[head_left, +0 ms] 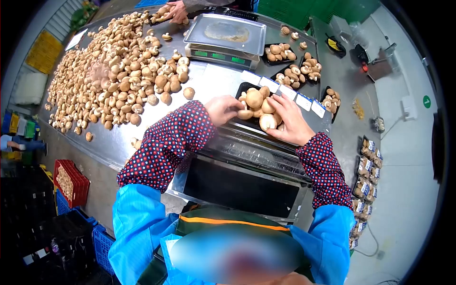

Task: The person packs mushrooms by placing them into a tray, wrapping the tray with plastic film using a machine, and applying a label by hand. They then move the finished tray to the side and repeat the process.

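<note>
A black tray [241,89] heaped with brown-capped mushrooms [255,99] sits on the metal table in front of me. At its left side my left hand [223,110] pinches a mushroom [244,114] by the tray's edge. From the right, my right hand [290,122] rests over the heap with its fingers stretched out, touching the mushrooms. A large pale mushroom [268,122] lies beside its thumb. Loose mushrooms [118,80] form a big pile on the left of the table.
A weighing scale [228,35] stands behind the tray. Filled trays [280,53] are at the right, near white label cards [304,101]. Wrapped packs [365,166] stand at far right, a red crate [78,190] at lower left. Another person's hand [177,11] is at the far edge.
</note>
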Demonstrator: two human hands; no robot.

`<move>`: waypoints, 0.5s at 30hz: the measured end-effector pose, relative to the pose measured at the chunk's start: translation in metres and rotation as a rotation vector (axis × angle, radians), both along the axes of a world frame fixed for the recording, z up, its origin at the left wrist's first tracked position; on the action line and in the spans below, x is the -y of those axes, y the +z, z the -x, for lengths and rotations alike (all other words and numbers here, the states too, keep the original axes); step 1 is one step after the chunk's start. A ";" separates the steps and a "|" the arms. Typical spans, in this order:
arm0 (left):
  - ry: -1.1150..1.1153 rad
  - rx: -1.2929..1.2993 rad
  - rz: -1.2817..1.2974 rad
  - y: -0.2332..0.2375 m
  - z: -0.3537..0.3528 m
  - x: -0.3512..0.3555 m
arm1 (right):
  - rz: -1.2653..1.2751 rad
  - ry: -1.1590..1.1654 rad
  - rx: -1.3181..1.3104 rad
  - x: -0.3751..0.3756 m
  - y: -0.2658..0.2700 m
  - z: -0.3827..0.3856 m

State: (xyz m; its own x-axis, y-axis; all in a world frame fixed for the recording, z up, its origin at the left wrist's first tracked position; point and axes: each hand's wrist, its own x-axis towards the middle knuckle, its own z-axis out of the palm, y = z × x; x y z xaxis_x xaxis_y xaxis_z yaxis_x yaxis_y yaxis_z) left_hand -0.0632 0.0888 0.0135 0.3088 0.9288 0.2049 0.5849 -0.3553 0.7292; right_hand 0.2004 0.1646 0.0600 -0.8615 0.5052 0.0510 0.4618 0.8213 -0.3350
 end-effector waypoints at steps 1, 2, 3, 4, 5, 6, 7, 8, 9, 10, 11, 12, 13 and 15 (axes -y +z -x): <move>0.005 -0.092 -0.019 0.001 0.001 -0.001 | 0.003 -0.025 -0.002 0.002 0.000 -0.001; 0.037 -0.097 -0.093 0.004 0.000 -0.003 | -0.050 -0.052 -0.012 0.004 0.002 -0.001; 0.068 -0.101 -0.169 0.008 -0.004 -0.005 | -0.106 -0.080 -0.021 0.007 0.003 -0.001; 0.101 -0.103 -0.247 0.013 -0.007 -0.006 | -0.164 -0.107 -0.029 0.009 0.003 -0.001; 0.028 -0.174 -0.320 0.016 -0.003 -0.015 | -0.155 -0.101 -0.072 0.003 -0.004 0.000; -0.044 -0.095 -0.209 0.015 -0.005 -0.019 | -0.090 -0.089 -0.050 0.001 -0.007 -0.003; -0.114 -0.017 -0.098 0.015 -0.008 -0.024 | -0.026 -0.076 -0.029 -0.002 -0.008 -0.006; -0.182 0.060 0.010 0.015 -0.010 -0.029 | 0.036 -0.061 -0.008 -0.007 -0.007 -0.007; -0.139 0.019 -0.044 0.008 -0.016 -0.027 | 0.012 -0.068 0.003 -0.006 -0.004 -0.008; -0.122 0.041 -0.047 0.007 -0.023 -0.024 | 0.018 -0.062 0.009 -0.006 -0.003 -0.012; -0.107 0.028 -0.069 0.002 -0.029 -0.023 | 0.012 -0.087 0.030 -0.005 -0.003 -0.016; -0.093 0.016 -0.088 0.004 -0.036 -0.021 | 0.008 -0.114 0.053 -0.004 -0.004 -0.019; -0.091 0.043 -0.041 0.007 -0.041 -0.019 | 0.029 -0.154 0.055 0.001 0.000 -0.018; -0.061 0.026 -0.100 0.013 -0.043 -0.010 | -0.004 -0.134 -0.019 0.007 -0.001 -0.023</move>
